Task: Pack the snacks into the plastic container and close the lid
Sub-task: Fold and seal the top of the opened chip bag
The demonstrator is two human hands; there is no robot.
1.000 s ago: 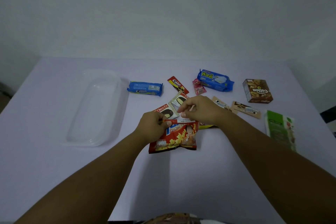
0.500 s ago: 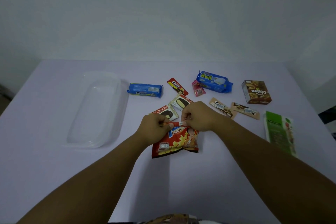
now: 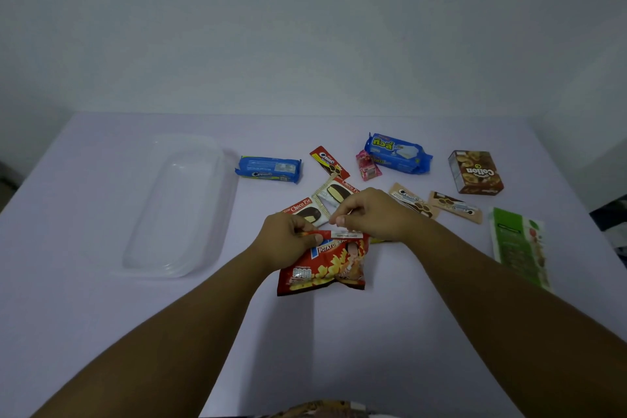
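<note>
Dim, bluish, soft-focused view; wide-angle bending at edges.

Eleven snack packs (image 3: 324,265), one plastic container (image 3: 179,204).

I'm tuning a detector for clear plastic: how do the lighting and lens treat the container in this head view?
Head view: dim, bluish, even light; the container shows only faint rim highlights against the pale table, so contrast is low; no strong glare. The arms cast soft shadows beneath them. Wide-angle bending shows at the table's edges. Print on the chips bag held by both hands stays legible.
</note>
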